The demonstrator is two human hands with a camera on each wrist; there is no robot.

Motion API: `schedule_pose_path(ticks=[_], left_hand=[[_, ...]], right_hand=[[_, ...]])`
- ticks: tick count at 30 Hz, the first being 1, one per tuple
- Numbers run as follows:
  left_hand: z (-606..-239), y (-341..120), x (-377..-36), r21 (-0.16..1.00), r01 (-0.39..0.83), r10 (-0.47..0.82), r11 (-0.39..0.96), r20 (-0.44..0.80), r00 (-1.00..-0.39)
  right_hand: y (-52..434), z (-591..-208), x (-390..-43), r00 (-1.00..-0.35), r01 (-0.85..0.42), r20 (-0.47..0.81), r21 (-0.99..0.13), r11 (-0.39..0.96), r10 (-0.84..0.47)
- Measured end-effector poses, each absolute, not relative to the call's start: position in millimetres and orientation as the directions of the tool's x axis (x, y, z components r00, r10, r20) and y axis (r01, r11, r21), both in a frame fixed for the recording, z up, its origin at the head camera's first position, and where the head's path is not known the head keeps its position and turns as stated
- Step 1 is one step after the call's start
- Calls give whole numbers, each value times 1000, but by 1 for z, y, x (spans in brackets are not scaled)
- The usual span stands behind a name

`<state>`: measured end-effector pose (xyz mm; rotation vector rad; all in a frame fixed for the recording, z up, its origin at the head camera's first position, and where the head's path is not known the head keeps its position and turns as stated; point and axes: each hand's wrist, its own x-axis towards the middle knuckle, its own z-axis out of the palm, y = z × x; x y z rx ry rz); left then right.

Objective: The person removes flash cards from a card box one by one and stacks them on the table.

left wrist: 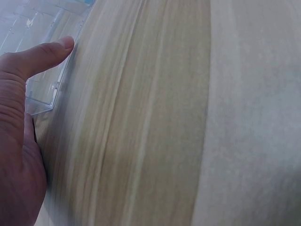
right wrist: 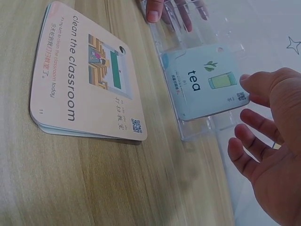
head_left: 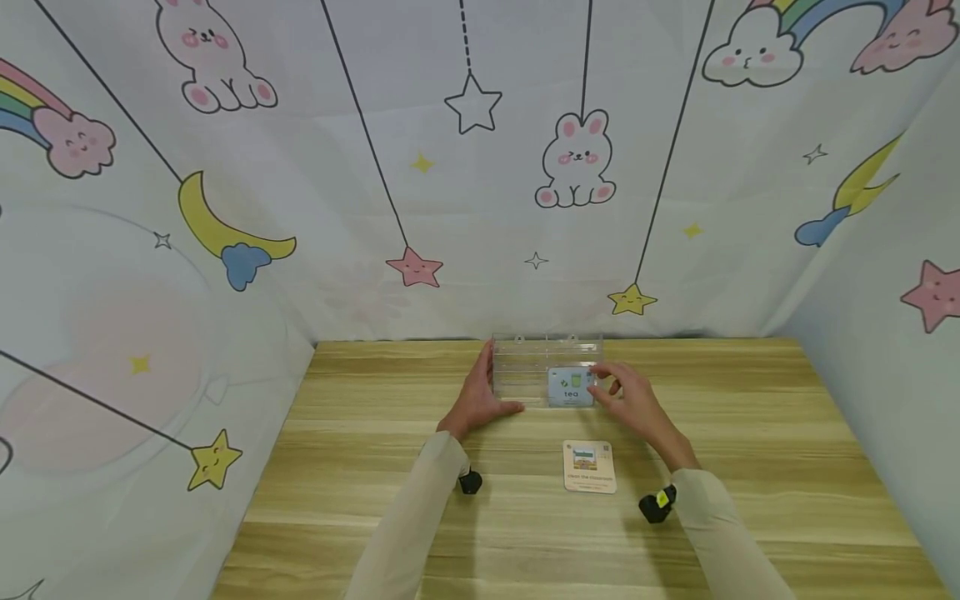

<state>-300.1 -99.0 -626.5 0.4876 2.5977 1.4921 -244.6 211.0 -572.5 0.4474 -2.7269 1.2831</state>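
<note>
Your left hand [head_left: 478, 402] rests against the left end of the clear plastic box [head_left: 542, 367], fingers laid flat along its side and thumb [left wrist: 44, 54] stretched along its near edge; that grip is released, steadying without curling round anything. The box sits on the wooden counter [head_left: 750, 433] near the far edge, just in front of the cartoon-printed cloth [head_left: 375, 167]. It is low, long and fully see-through, with thin ribbed walls through which the wood grain shows.

Leaning inside the box at its right end is a pale blue card [right wrist: 203, 81] with rounded corners. It carries two small green leaves, the word "tea", a drawing of a green glass and a small square code in one corner.

Your right hand [head_left: 633, 400] is just beside the right end of the box, close to the tea card. Its fingers [right wrist: 247, 153] are spread and relaxed, so this grip is released too, holding nothing; whether a fingertip touches the box cannot be told.

Nearer to you on the counter, apart from the box, lies a small stack of cream cards [right wrist: 80, 75]. The top one reads "clean the classroom" above a small picture
</note>
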Motion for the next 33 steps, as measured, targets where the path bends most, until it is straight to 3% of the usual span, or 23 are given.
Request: schedule_pose_path(ticks=[33], left_hand=[[-628, -100, -302, 857, 210, 326, 470, 52, -944]], right_hand=[[210, -572, -247, -958, -283, 188, -750, 599, -217]])
